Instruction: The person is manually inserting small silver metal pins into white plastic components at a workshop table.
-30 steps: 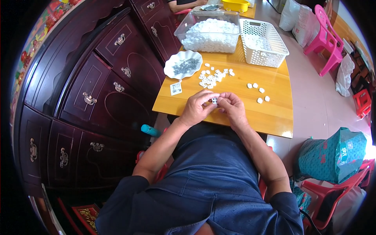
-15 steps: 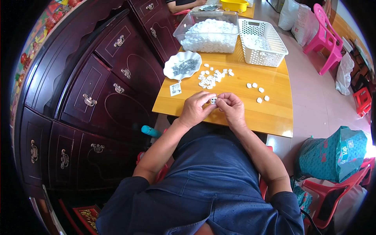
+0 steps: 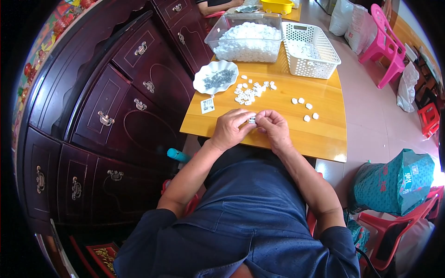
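Over the table's near edge, my left hand (image 3: 229, 129) and my right hand (image 3: 276, 130) meet with bent fingers. Between their fingertips they pinch a small white plastic piece (image 3: 251, 119) with dark spots on its face. Fingers cover part of it, and its exact kind is too small to make out. Just beyond lies a loose cluster of small white plastic pieces (image 3: 247, 96), some showing dark holes. Several rounded white pieces (image 3: 308, 106) lie apart to the right. A scalloped white dish (image 3: 201, 83) of small dark grey parts stands at the left, with a printed card (image 3: 207, 106) below it.
A clear bin (image 3: 218, 48) heaped with white pieces and a perforated white basket (image 3: 324, 68) stand at the table's far end. Dark drawers (image 3: 116, 111) flank the left side. A teal bag (image 3: 384, 185) and pink chair (image 3: 389, 44) are on the right. Another person's arm (image 3: 222, 7) shows beyond.
The small white piece has tilted slightly between my fingertips, and my right fingers have shifted a little. Everything on the table has stayed in place.
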Action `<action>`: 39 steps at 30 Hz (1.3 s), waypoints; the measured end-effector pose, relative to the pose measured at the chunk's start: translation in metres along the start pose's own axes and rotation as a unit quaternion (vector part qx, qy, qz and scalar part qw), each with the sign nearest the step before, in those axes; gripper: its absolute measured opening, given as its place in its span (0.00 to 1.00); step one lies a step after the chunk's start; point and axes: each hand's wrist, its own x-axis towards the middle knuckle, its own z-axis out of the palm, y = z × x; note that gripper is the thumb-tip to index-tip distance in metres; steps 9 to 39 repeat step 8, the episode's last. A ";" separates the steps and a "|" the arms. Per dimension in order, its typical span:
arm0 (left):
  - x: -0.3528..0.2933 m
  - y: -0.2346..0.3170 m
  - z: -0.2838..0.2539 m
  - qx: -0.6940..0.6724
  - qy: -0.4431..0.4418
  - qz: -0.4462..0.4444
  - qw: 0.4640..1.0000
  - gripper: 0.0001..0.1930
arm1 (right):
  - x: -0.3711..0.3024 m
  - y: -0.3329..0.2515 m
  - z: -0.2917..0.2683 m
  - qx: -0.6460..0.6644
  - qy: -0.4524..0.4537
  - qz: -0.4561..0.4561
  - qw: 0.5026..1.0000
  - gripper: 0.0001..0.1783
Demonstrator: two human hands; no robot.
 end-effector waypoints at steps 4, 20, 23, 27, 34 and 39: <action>0.000 -0.001 0.000 0.003 0.002 0.004 1.000 0.14 | 0.000 0.000 0.002 -0.004 0.007 0.005 1.000 0.05; 0.000 0.000 -0.001 0.012 -0.004 0.003 1.000 0.13 | 0.000 0.001 0.002 -0.001 0.009 0.001 1.000 0.05; 0.000 0.000 -0.001 0.012 -0.004 0.003 1.000 0.13 | 0.000 0.001 0.002 -0.001 0.009 0.001 1.000 0.05; 0.000 0.000 -0.001 0.012 -0.004 0.003 1.000 0.13 | 0.000 0.001 0.002 -0.001 0.009 0.001 1.000 0.05; 0.000 0.000 -0.001 0.012 -0.004 0.003 1.000 0.13 | 0.000 0.001 0.002 -0.001 0.009 0.001 1.000 0.05; 0.000 0.000 -0.001 0.012 -0.004 0.003 1.000 0.13 | 0.000 0.001 0.002 -0.001 0.009 0.001 1.000 0.05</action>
